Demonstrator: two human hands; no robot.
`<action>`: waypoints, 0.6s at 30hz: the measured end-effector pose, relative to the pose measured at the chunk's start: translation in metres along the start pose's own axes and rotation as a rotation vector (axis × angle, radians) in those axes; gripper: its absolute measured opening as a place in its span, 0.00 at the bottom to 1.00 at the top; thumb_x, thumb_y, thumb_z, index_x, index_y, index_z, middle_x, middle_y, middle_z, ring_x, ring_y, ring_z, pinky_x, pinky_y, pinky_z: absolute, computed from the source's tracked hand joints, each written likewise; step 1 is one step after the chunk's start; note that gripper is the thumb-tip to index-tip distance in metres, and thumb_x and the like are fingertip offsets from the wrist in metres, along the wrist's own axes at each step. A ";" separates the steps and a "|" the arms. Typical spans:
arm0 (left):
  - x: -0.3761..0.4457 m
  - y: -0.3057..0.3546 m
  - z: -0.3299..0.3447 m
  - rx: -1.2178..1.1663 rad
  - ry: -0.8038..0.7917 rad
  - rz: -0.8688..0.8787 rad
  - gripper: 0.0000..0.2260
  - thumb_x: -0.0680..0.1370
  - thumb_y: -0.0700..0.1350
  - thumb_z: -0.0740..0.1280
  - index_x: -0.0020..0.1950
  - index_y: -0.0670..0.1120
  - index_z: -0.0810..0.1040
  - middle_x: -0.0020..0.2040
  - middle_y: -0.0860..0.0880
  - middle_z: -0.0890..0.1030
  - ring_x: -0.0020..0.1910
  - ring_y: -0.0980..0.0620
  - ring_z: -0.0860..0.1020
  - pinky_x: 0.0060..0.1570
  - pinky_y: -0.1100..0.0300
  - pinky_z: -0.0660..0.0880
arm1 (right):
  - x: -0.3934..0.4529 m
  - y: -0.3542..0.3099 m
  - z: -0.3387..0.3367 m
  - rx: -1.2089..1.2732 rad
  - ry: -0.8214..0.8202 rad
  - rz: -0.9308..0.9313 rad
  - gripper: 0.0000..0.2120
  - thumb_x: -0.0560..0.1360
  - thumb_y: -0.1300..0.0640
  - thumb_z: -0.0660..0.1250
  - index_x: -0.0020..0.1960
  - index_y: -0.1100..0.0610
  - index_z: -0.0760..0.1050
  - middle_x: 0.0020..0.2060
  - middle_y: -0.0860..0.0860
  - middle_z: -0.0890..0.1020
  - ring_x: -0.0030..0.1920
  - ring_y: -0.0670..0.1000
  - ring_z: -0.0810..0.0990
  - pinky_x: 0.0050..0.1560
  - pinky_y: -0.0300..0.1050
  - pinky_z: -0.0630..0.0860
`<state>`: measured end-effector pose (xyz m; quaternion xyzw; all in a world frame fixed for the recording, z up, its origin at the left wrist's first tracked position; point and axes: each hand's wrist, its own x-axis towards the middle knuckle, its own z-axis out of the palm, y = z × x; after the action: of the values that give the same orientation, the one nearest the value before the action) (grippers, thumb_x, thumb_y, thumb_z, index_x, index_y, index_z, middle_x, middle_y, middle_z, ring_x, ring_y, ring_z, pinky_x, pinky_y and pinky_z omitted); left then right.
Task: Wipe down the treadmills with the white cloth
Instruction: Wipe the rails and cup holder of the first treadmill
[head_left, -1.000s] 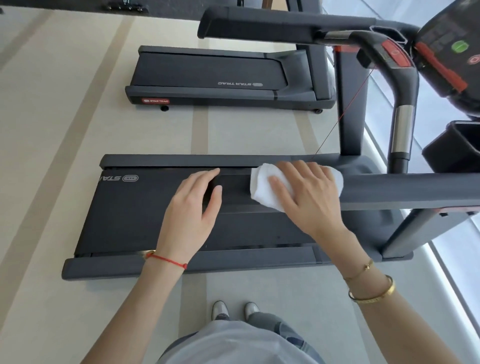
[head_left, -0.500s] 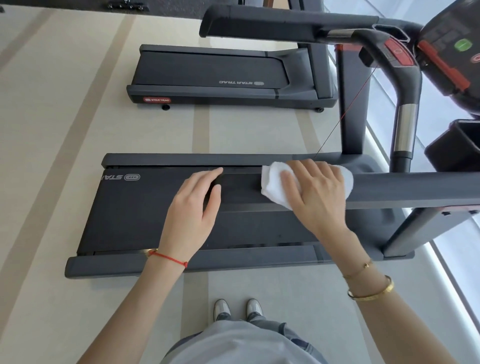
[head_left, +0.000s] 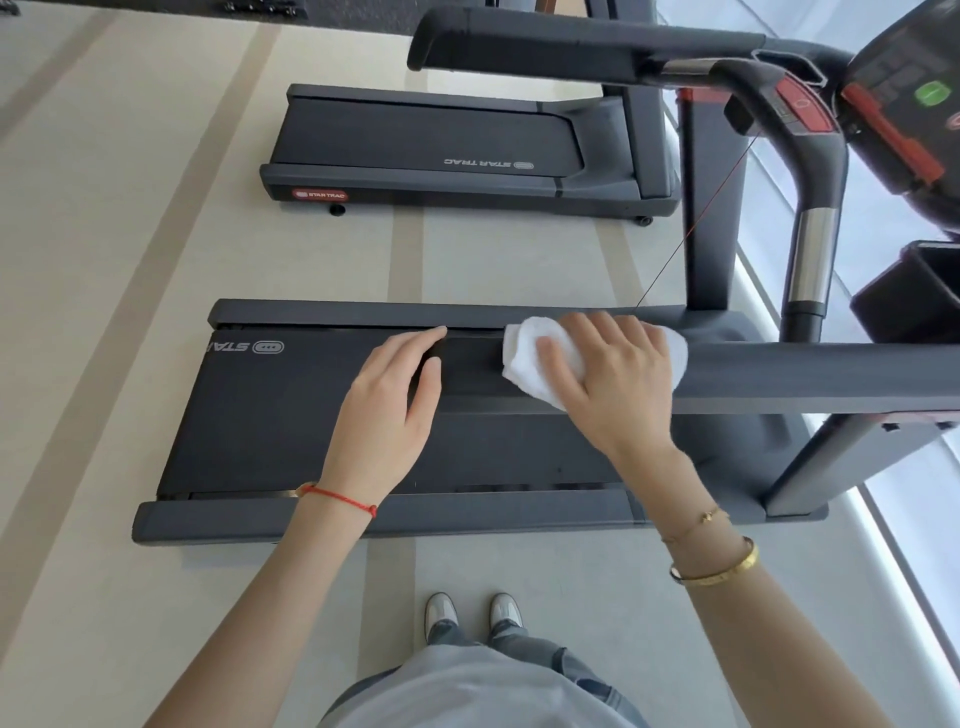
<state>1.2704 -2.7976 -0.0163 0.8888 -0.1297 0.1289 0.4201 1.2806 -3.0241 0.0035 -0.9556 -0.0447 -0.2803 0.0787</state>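
The near treadmill (head_left: 270, 415) lies across the view, its dark belt running left to right. Its near handrail (head_left: 805, 376) comes in from the right, above the belt. My right hand (head_left: 618, 384) lies flat with spread fingers on the folded white cloth (head_left: 524, 358), pressing it onto the rail's top. My left hand (head_left: 389, 415) covers the rail's free left end, fingers on top and thumb on the near side. A hand's width of bare rail separates the two hands. A second treadmill (head_left: 426, 135) stands parallel beyond it.
The far handrail (head_left: 571, 47) and a curved grip bar (head_left: 815, 244) rise at the upper right beside the console (head_left: 914, 104). A dark upright post (head_left: 711, 208) stands behind the cloth. Pale floor (head_left: 130, 260) stretches left. My shoes (head_left: 472, 613) are close to the deck's near edge.
My right hand slid the cloth a little to the right along the rail, then back left to about where it started. My left hand has stayed on the rail's end.
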 end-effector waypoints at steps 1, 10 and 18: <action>0.000 0.001 0.000 -0.001 0.002 -0.003 0.16 0.84 0.45 0.58 0.69 0.45 0.76 0.64 0.51 0.78 0.64 0.53 0.76 0.65 0.57 0.72 | 0.002 -0.009 0.001 -0.007 0.017 0.033 0.19 0.80 0.43 0.57 0.44 0.54 0.77 0.34 0.50 0.77 0.37 0.56 0.73 0.45 0.50 0.69; -0.001 0.006 0.002 0.007 0.012 -0.038 0.14 0.84 0.44 0.59 0.69 0.45 0.76 0.64 0.52 0.78 0.64 0.53 0.75 0.65 0.58 0.71 | -0.018 -0.014 -0.005 0.098 -0.117 -0.169 0.25 0.79 0.38 0.61 0.63 0.57 0.75 0.58 0.52 0.79 0.59 0.57 0.75 0.65 0.51 0.66; 0.000 0.007 0.003 0.018 0.022 -0.029 0.15 0.83 0.45 0.59 0.68 0.44 0.76 0.63 0.51 0.79 0.64 0.52 0.76 0.65 0.55 0.72 | 0.003 -0.006 0.002 0.001 -0.043 -0.106 0.27 0.79 0.35 0.53 0.55 0.55 0.77 0.43 0.50 0.81 0.42 0.56 0.76 0.50 0.50 0.70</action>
<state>1.2681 -2.8037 -0.0133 0.8929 -0.1110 0.1337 0.4153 1.2837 -3.0173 0.0039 -0.9577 -0.0970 -0.2634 0.0634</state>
